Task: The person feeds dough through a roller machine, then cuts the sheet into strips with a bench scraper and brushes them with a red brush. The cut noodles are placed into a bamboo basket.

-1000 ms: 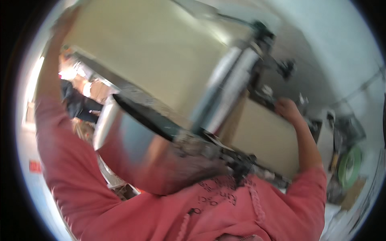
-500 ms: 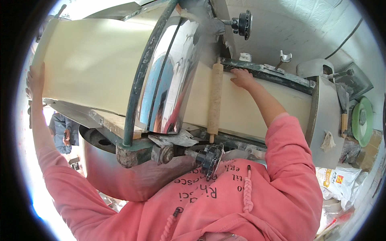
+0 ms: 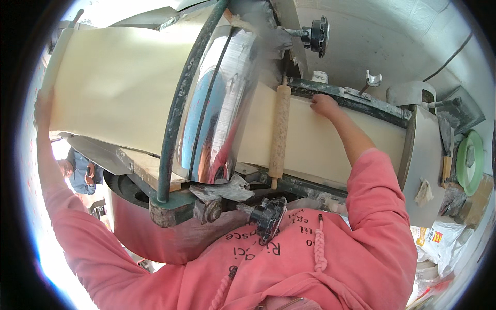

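Observation:
A wide, pale dough sheet (image 3: 113,85) runs through a roller machine with a shiny metal cover (image 3: 216,106). My left hand (image 3: 44,109) is at the sheet's far-left end, where the dough bends downward. Its fingers lie against the outer side and are partly washed out by glare. Right of the cover, my right hand (image 3: 325,105) touches the far edge of the dough on the feed bed, its fingers curled in. The fingertips are hidden. Between the cover and this hand, a wooden rolling pin (image 3: 280,132) lies across the dough.
Black adjusting knobs (image 3: 269,219) stick out at the machine's near and far sides. A large metal drum (image 3: 155,227) sits below. At right are a scraper (image 3: 445,150), a green basin (image 3: 469,163) and a white sack (image 3: 439,240). Another person (image 3: 82,173) is at lower left.
My right hand's fingers, outstretched before, are now curled in at the dough's edge. The whole view has shifted slightly, and more of the other person shows. My left hand stays at the sheet's end.

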The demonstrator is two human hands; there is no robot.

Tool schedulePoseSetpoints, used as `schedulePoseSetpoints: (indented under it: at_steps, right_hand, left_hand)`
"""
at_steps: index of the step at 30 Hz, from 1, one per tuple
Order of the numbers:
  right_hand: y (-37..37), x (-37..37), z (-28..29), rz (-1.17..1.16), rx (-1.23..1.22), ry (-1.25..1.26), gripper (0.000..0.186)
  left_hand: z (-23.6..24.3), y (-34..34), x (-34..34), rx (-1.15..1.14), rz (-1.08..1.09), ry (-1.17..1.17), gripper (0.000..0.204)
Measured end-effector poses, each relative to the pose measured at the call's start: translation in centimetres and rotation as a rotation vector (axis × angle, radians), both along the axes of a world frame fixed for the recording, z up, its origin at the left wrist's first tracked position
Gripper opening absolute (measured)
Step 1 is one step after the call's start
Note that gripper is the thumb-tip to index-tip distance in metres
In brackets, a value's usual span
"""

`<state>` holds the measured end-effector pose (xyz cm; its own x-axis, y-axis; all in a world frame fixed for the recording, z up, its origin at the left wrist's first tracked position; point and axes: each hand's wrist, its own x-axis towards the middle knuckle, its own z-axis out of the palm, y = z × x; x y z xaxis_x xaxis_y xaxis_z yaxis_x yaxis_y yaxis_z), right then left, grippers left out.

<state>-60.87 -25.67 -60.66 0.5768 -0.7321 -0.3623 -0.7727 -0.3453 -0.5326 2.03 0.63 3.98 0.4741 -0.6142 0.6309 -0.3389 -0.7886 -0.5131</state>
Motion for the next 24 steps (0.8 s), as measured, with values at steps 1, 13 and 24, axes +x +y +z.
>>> schedulePoseSetpoints:
  at_steps: [1,13,24]
  right_hand:
    - [-0.2,-0.3,-0.1,0.001,0.016,-0.004,0.026]
    - [1.2,4.1,-0.6,0.014,0.013,-0.122,0.037]
    - [0.2,0.1,0.0,0.019,-0.027,0.037,0.026]
  left_hand:
    - [0.1,0.1,0.5,-0.001,-0.01,0.024,0.077]
    - [-9.7,-0.5,-9.1,0.056,0.027,-0.568,0.072]
    - [-3.6,0.1,-6.7,0.009,-0.018,-0.165,0.07]
